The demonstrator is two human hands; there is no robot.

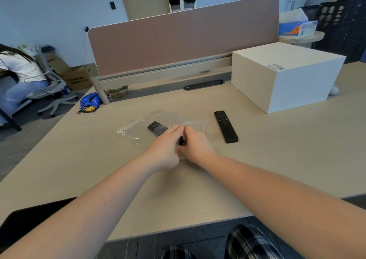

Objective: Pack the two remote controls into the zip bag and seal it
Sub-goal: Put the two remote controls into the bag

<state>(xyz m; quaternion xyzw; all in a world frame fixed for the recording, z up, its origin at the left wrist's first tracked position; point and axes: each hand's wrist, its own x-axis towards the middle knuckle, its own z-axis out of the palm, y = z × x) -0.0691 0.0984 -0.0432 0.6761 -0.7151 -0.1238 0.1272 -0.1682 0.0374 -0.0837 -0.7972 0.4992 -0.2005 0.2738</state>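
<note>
A clear zip bag [134, 129] with a red seal line lies crumpled on the desk's middle. One black remote [157, 129] pokes partly into the bag, its near end hidden between my hands. My left hand [165, 149] and my right hand [195, 146] meet over the bag's near side, fingers closed on the remote and the plastic. Which hand grips what I cannot tell exactly. A second black remote [226, 126] lies free on the desk to the right of the bag, apart from both hands.
A large white box [285, 76] stands at the back right. A brown divider panel [182, 35] closes the desk's far edge. A blue snack packet [90, 101] lies at the left corner. A person sits on a chair at far left.
</note>
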